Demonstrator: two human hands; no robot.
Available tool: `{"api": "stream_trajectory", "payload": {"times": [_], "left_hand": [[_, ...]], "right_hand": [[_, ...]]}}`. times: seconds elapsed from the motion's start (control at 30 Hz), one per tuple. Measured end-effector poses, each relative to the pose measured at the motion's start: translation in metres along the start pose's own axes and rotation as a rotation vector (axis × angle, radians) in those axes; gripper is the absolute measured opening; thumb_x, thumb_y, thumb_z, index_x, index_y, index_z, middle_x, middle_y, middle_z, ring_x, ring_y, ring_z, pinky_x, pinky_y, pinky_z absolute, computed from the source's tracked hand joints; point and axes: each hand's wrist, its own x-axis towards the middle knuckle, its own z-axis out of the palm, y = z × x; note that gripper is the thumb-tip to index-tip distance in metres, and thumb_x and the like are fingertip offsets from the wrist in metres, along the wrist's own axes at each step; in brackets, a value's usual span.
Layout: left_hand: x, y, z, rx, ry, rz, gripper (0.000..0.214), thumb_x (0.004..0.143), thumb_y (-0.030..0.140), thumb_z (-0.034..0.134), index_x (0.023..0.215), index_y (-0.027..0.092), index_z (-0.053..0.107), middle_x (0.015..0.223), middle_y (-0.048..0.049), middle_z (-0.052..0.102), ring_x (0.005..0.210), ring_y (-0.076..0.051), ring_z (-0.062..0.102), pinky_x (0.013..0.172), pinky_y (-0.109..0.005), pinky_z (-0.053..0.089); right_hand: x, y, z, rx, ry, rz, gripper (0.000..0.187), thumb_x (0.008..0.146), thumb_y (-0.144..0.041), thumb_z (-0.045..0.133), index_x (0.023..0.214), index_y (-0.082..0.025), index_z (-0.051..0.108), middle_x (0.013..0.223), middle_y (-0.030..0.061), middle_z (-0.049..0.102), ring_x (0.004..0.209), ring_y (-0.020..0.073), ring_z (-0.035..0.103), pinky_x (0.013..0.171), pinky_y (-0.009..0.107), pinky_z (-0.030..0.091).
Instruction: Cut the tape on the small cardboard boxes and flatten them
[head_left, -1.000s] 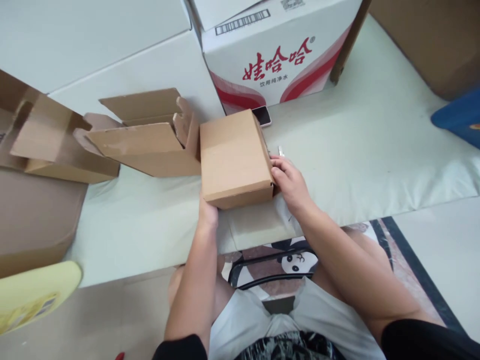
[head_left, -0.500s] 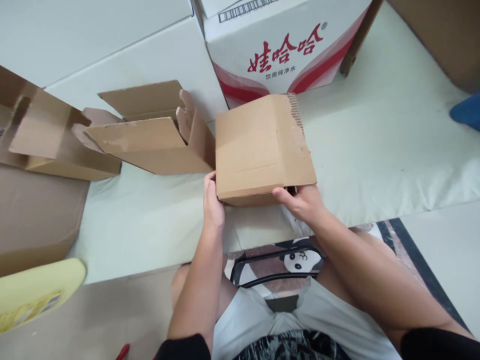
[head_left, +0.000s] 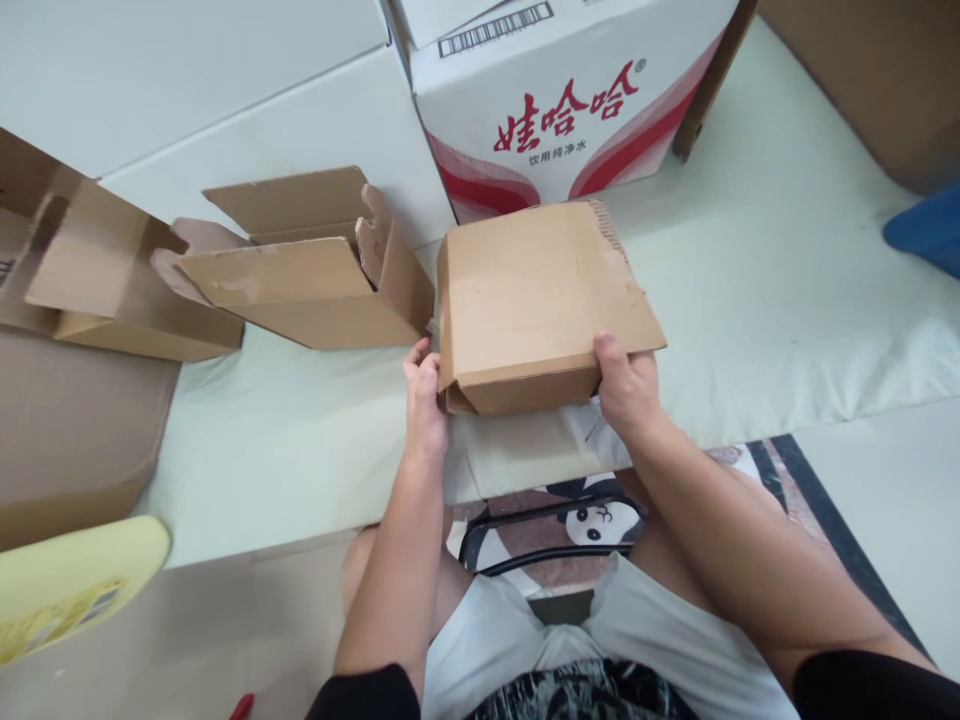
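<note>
A small brown cardboard box [head_left: 525, 290] is in front of me on the cloth-covered surface, with a torn, corrugated edge at its right side. My right hand [head_left: 628, 390] grips its near right corner, thumb on top and fingers underneath out of sight. At the box's near left corner is my left hand [head_left: 427, 400], its fingers curled against the side edge, where a flap stands slightly out. Just left of it stands a second cardboard box [head_left: 315, 300], its top flaps up.
A white carton with red lettering [head_left: 555, 120] stands behind the box, beside large white boxes [head_left: 247, 110]. More cardboard boxes [head_left: 150, 300] fill the left. A yellow object [head_left: 82, 580] sits at lower left, a blue one [head_left: 926, 232] at far right. A pale green cloth [head_left: 787, 300] covers the surface.
The box has shifted right and turned slightly, its left side now showing. My right hand has moved right and up, its thumb now on top of the box. My left hand stays at the left corner.
</note>
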Motion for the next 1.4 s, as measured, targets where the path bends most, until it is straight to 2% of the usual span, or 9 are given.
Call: {"api": "stream_trajectory", "payload": {"times": [0.1,0.2,0.4,0.57,0.73,0.9,1.17,1.3,1.4], "left_hand": [[0.002,0.002,-0.001,0.011,0.005,0.037,0.058,0.090,0.076,0.049,0.120,0.028,0.066,0.151,-0.0089,0.045,0.146,-0.031,0.045,0.120,-0.046,0.045],[0.002,0.006,0.001,0.064,-0.085,0.064,0.064,0.085,0.080,0.053,0.118,0.028,0.069,0.160,-0.0085,0.036,0.155,-0.036,0.032,0.127,-0.052,0.034],[-0.001,0.024,0.002,0.045,-0.133,0.114,0.080,0.070,0.092,0.058,0.110,0.025,0.077,0.167,-0.0092,0.021,0.160,-0.047,0.012,0.131,-0.061,0.022],[-0.001,0.029,0.003,0.025,-0.138,0.165,0.076,0.062,0.087,0.072,0.106,0.027,0.079,0.171,-0.0041,0.014,0.161,-0.047,0.009,0.131,-0.058,0.025],[-0.002,0.030,0.006,-0.072,-0.180,0.013,0.082,0.062,0.084,0.076,0.124,0.031,0.073,0.175,-0.0013,0.005,0.163,-0.041,0.009,0.131,-0.050,0.028],[-0.001,0.037,0.008,-0.111,-0.158,0.004,0.067,0.060,0.076,0.084,0.101,0.024,0.075,0.170,-0.0076,0.026,0.164,-0.039,0.008,0.129,-0.046,0.033],[-0.002,0.042,0.008,-0.110,-0.111,-0.011,0.086,0.048,0.072,0.091,0.117,0.025,0.071,0.166,-0.0079,0.025,0.159,-0.040,0.023,0.131,-0.049,0.026],[0.000,0.044,0.009,0.001,0.004,0.001,0.062,0.054,0.065,0.092,0.089,0.021,0.066,0.167,-0.0075,0.025,0.157,-0.039,0.025,0.129,-0.049,0.026],[-0.001,0.050,0.009,0.023,0.042,0.053,0.050,0.068,0.060,0.083,0.068,0.020,0.052,0.161,-0.0090,0.040,0.155,-0.039,0.031,0.128,-0.055,0.023]], "right_hand": [[0.005,-0.008,0.001,0.015,0.049,0.003,0.074,0.079,-0.083,0.055,0.115,-0.020,0.069,0.111,0.0166,0.075,0.125,0.0334,0.067,0.115,0.052,0.049],[0.007,-0.010,0.001,0.037,0.033,0.028,0.074,0.074,-0.086,0.059,0.109,-0.021,0.069,0.110,0.0156,0.076,0.122,0.0331,0.068,0.114,0.052,0.050],[0.010,-0.010,-0.002,0.067,0.077,0.036,0.065,0.075,-0.079,0.065,0.104,-0.021,0.067,0.108,0.0148,0.077,0.119,0.0330,0.069,0.110,0.052,0.053],[0.013,-0.009,-0.004,0.101,0.103,0.006,0.065,0.075,-0.076,0.068,0.112,-0.022,0.065,0.121,0.0147,0.074,0.123,0.0318,0.068,0.114,0.052,0.050],[0.013,-0.003,-0.004,0.072,0.110,-0.009,0.064,0.081,-0.074,0.063,0.117,-0.021,0.065,0.122,0.0145,0.074,0.127,0.0320,0.066,0.115,0.053,0.049],[0.012,0.000,-0.005,0.075,0.091,-0.029,0.059,0.085,-0.069,0.061,0.119,-0.021,0.065,0.119,0.0139,0.074,0.128,0.0317,0.065,0.116,0.052,0.048],[0.014,0.004,-0.004,0.161,0.168,-0.051,0.049,0.084,-0.061,0.066,0.111,-0.019,0.069,0.109,0.0110,0.075,0.118,0.0305,0.068,0.109,0.051,0.052],[0.014,0.002,-0.003,0.179,0.292,-0.081,0.035,0.081,-0.052,0.070,0.094,-0.020,0.071,0.094,0.0086,0.074,0.105,0.0295,0.070,0.102,0.049,0.055],[0.014,-0.001,-0.005,0.179,0.283,-0.071,0.024,0.078,-0.043,0.071,0.089,-0.022,0.069,0.086,0.0056,0.072,0.100,0.0281,0.069,0.100,0.047,0.054]]}}
